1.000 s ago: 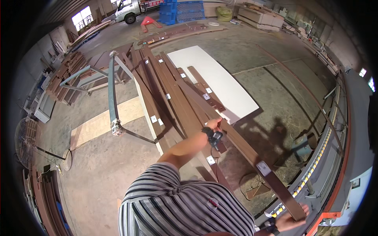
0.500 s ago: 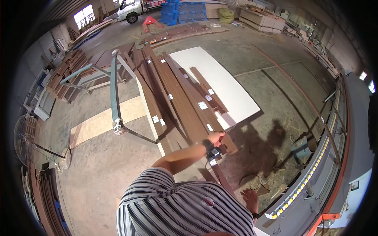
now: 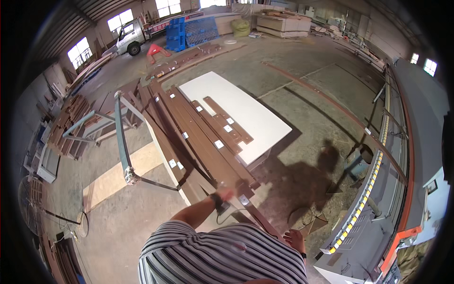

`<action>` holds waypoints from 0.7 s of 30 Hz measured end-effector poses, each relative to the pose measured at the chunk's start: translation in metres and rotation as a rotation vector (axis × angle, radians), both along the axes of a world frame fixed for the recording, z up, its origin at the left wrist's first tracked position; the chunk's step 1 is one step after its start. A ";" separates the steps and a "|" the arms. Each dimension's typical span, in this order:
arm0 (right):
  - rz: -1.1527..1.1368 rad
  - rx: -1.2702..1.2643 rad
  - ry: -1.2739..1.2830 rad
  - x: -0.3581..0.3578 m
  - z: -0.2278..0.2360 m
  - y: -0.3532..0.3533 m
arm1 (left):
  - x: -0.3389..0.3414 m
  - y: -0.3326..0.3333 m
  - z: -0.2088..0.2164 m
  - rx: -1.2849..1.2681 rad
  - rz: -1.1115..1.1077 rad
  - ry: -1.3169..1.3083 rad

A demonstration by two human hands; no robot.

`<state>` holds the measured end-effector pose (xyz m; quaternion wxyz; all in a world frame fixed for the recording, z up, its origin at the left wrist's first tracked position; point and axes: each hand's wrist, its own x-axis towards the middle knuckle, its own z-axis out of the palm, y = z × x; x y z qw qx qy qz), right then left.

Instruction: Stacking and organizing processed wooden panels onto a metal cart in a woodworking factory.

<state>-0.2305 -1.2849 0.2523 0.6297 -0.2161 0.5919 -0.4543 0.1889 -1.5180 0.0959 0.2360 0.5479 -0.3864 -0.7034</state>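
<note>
My left hand [image 3: 226, 193], smeared by motion, is over the near end of the long brown metal panels [image 3: 196, 137]; whether its fingers grip anything does not show. A black band with a thin cable sits on that wrist. At lower right, my right hand [image 3: 294, 239] has its fingers apart and slightly bent, with nothing seen in them. Closest to it is a narrow brown strip [image 3: 259, 217] with a white label at its far end. Shorter brown pieces with holes and white labels [image 3: 227, 120] lie across the edge of a white board [image 3: 255, 113].
A green-grey metal frame [image 3: 124, 142] stands left of the panels, above a plywood sheet [image 3: 106, 175]. Along the right runs a long grey machine [image 3: 364, 222] with a yellow-and-white row. A blue bucket [image 3: 357, 165] stands beside it. Farther off are blue pallets [image 3: 201, 31] and a truck [image 3: 132, 38].
My left hand has moved left and back toward me along the panels' near end. My right hand's fingers have bent from being spread. The view has tilted up and turned right.
</note>
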 end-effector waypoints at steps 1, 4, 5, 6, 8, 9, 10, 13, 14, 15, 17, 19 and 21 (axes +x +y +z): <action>0.016 0.006 0.015 -0.004 -0.006 -0.001 | -0.003 0.008 -0.003 0.050 0.020 0.049; -0.010 0.004 0.007 -0.014 -0.013 0.001 | -0.014 0.026 0.012 0.432 0.142 0.231; -0.053 0.010 0.016 -0.023 -0.020 0.004 | -0.048 0.030 0.040 0.456 0.259 0.329; -0.014 0.010 0.054 -0.026 -0.024 0.001 | -0.050 0.039 0.051 0.442 0.344 0.298; 0.029 -0.007 0.095 -0.031 -0.029 -0.007 | -0.040 0.046 0.053 0.443 0.380 0.296; 0.028 -0.005 0.143 -0.027 -0.021 -0.013 | -0.034 0.048 0.055 0.463 0.337 0.332; 0.036 -0.007 0.124 -0.028 -0.017 -0.017 | -0.036 0.053 0.054 0.409 0.457 0.218; 0.080 -0.017 0.090 -0.026 -0.008 -0.034 | 0.006 0.058 0.030 0.271 0.200 0.410; 0.064 -0.007 0.102 -0.033 -0.010 -0.034 | -0.007 0.057 0.033 0.286 0.174 0.413; 0.039 0.006 0.107 -0.040 -0.014 -0.034 | -0.019 0.060 0.043 0.287 0.233 0.322; 0.048 -0.048 0.107 -0.046 -0.019 -0.038 | -0.025 0.067 0.054 0.288 0.290 0.222; 0.061 -0.051 0.137 -0.052 -0.012 -0.053 | -0.016 0.074 0.055 0.489 0.462 0.237; 0.047 -0.096 0.153 -0.070 -0.019 -0.066 | -0.016 0.083 0.057 0.460 0.447 0.155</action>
